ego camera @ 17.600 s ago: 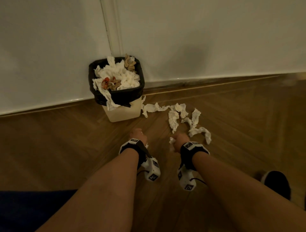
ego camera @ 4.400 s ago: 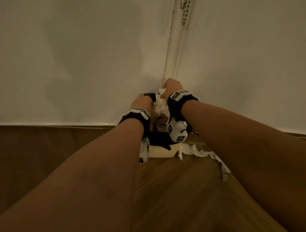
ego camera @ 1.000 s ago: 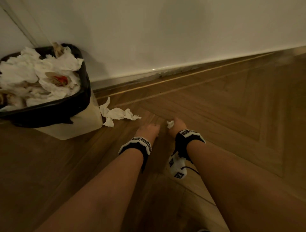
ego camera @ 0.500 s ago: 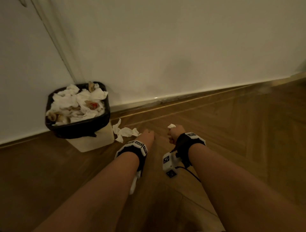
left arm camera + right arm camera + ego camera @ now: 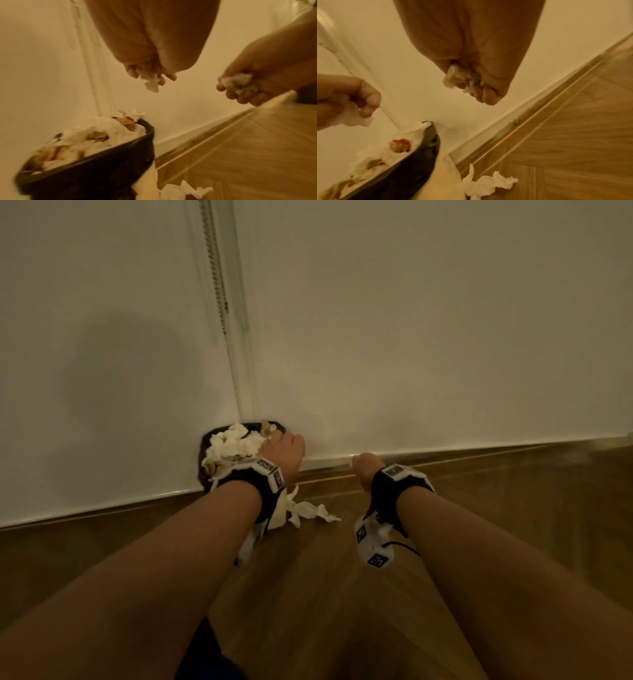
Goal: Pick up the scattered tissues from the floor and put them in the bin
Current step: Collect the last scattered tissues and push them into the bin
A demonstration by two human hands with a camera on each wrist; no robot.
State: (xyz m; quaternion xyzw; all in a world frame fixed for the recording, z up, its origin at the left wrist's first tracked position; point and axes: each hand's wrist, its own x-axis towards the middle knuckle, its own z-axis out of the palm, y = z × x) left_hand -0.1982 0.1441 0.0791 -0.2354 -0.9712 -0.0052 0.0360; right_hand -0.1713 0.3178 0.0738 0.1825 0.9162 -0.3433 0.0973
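Left hand (image 5: 285, 449): raised over the bin (image 5: 96, 167), fingers curled down, pinching a small tissue scrap (image 5: 151, 83).
Right hand (image 5: 365, 470): beside the bin, fist closed around a tissue wad (image 5: 457, 77).
Loose tissue (image 5: 308, 511): on the floor, touching the bin's base.

A: Pretty dim overall, warm yellowish cast. In the head view the forearms go almost black near the bottom edge, and a soft shadow sits on the wall (image 5: 113, 378) left of the corner.

B: Yeah, and both wrist views are smeared. The bin (image 5: 96, 162) is blurry, floorboards (image 5: 573, 135) streaky, and straight lines bow at the edges. No glare though.
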